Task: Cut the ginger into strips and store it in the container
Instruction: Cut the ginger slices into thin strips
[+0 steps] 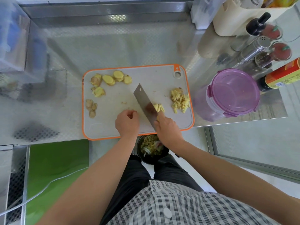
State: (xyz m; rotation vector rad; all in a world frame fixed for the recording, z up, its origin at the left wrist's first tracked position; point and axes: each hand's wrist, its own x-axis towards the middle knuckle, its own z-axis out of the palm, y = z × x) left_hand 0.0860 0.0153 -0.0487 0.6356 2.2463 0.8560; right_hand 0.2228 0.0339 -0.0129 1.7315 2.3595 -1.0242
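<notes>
Cleaver (142,101), wide steel blade, gripped at handle by right hand (167,127); short yellow ginger strips (159,108) ride tilted blade, likely bound for strip pile (180,99) beside purple-lidded clear container (233,91). Left hand (127,122) loosely curled, empty, clear of edge. Ginger slices (112,78) uncut.

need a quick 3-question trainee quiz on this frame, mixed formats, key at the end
1. True or false: the container has its lid on.
2. Which hand grips the cleaver? A) left B) right C) both
3. Fill in: as the person sees it, the pile of cut strips lies near the ____ edge of the board.

Key: 1 true. 2 B, the right hand grips the handle. 3 right.
</notes>
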